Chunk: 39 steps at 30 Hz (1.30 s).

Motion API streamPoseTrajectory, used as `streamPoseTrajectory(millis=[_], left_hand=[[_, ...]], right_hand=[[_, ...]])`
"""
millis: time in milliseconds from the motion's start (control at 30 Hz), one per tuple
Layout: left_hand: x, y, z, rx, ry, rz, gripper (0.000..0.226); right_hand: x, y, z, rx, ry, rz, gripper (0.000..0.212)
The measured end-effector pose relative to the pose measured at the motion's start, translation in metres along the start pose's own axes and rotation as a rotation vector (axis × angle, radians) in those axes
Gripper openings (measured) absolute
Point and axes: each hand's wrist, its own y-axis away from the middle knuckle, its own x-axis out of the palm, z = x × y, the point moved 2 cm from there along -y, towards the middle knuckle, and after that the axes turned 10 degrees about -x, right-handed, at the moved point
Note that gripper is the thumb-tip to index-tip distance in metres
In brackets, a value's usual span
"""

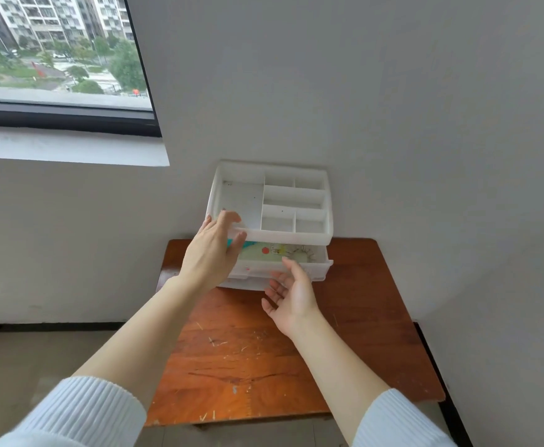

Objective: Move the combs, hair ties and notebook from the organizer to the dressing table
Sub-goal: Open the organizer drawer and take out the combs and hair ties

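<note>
The white translucent plastic organizer (296,235) is standing at the far edge of the reddish-brown wooden dressing table (361,317), against the pale plastered wall (393,108), directly beyond both hands. Its top tray is showing one large bay on the left-hand side and five smaller rectangular bays toward the right-hand side, all with thin moulded dividers. Beneath the tray, the upper drawer (315,262) is sitting pulled out toward the hands; inside it, a pale green flat item with a red dot (265,251) is lying between the two hands, and a tangle of thin dark wiry pieces (302,253) is lying just beyond the right hand's fingertips. What these items are cannot be told.

The left hand (214,250) is gripping the near left corner of the top tray, thumb over the rim, fingers curling around the side. The right hand (291,293) is hovering spread and empty, palm turned leftward, just in front of the drawer face. Ribbed white knitted sleeves (80,411) are covering both forearms near the elbows. The tabletop nearest the hands is showing scratches and worn varnish.
</note>
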Motion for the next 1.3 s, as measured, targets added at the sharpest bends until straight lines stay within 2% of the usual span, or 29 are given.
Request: streamPoseTrajectory(millis=[100, 200, 333, 500, 600, 700, 800, 867, 967, 1033, 1167, 1300], left_hand=[[0.001, 0.023, 0.004, 0.168, -0.081, 0.109, 0.028], [0.003, 0.056, 0.011, 0.287, -0.148, 0.123, 0.024], [0.001, 0.07, 0.019, 0.264, -0.102, 0.09, 0.008], [-0.001, 0.071, 0.018, 0.247, -0.111, 0.133, 0.011], [-0.002, 0.069, 0.017, 0.245, -0.098, 0.134, 0.012], [-0.004, 0.066, 0.016, 0.182, -0.063, 0.155, 0.014], [-0.005, 0.06, 0.011, 0.13, -0.056, 0.169, 0.019], [-0.006, 0.057, 0.009, 0.144, -0.092, 0.158, 0.021], [-0.004, 0.054, 0.009, 0.161, -0.122, 0.141, 0.024], [-0.002, 0.054, 0.01, 0.171, -0.121, 0.126, 0.024], [0.002, 0.054, 0.009, 0.173, -0.122, 0.102, 0.022], [0.006, 0.047, 0.002, 0.113, -0.146, 0.085, 0.021]], right_hand=[[-0.01, 0.011, 0.0, 0.025, 0.087, -0.006, 0.051], [-0.016, 0.019, 0.003, 0.059, 0.158, 0.008, 0.047], [-0.023, 0.029, 0.004, 0.119, 0.297, 0.052, 0.041], [-0.032, 0.037, 0.017, 0.091, 0.462, 0.123, 0.041], [-0.038, 0.044, 0.032, 0.074, 0.665, 0.226, 0.046], [-0.035, 0.052, 0.054, -0.119, 0.98, 0.382, 0.036], [-0.018, 0.046, 0.08, -0.554, 1.267, 0.343, 0.017], [-0.003, 0.035, 0.09, -0.776, 1.575, 0.337, 0.016], [0.009, 0.015, 0.085, -0.774, 2.093, 0.431, 0.019], [0.013, 0.005, 0.078, -0.746, 2.269, 0.488, 0.018], [0.02, -0.006, 0.074, -0.827, 2.371, 0.562, 0.023], [0.023, -0.011, 0.073, -0.817, 2.384, 0.608, 0.016]])
